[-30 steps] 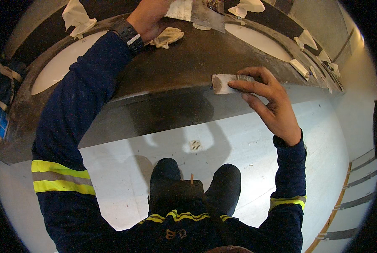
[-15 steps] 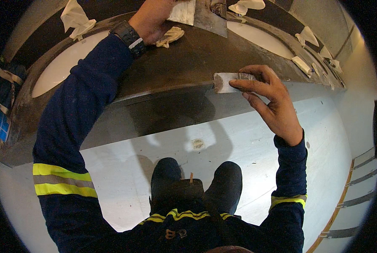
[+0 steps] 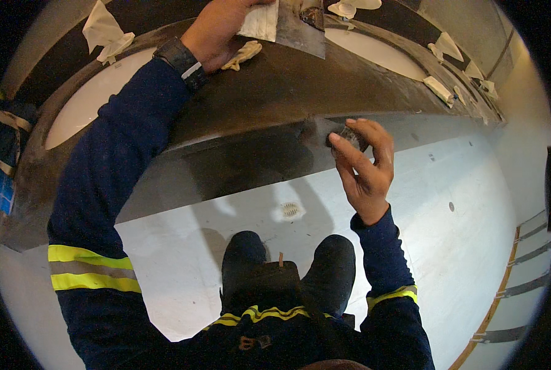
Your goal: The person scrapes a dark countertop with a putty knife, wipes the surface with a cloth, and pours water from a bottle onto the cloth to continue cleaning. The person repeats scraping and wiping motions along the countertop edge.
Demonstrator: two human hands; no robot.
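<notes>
At the top, my left hand (image 3: pixel 219 32) is closed on a flat grey plate (image 3: pixel 301 41) with a pale, whitish grip part; a dark, shiny lump of paste (image 3: pixel 312 17) sits on the plate. In my right hand (image 3: pixel 367 161), a small scraper with a dark, stained handle (image 3: pixel 357 138) is pinched between thumb and fingers. Its blade is tilted against the front edge of a large brown curved panel (image 3: pixel 251 92) and blends into the grey there. Beside my left wrist, a crumpled cream glove (image 3: pixel 243 54) lies on the panel.
White oval areas (image 3: pixel 374 52) are set into the panel. Cream cloth-like pieces (image 3: pixel 106 32) hang along its far side. A dark bag (image 3: pixel 11 132) and a blue item (image 3: pixel 1 190) stand at the left. The pale floor has a small drain (image 3: pixel 291 211); dark straps (image 3: pixel 525 287) lie at the right.
My right hand has moved down and left with the scraper, whose pale blade has turned and now looks dark against the panel's edge. My left hand and plate have shifted slightly left.
</notes>
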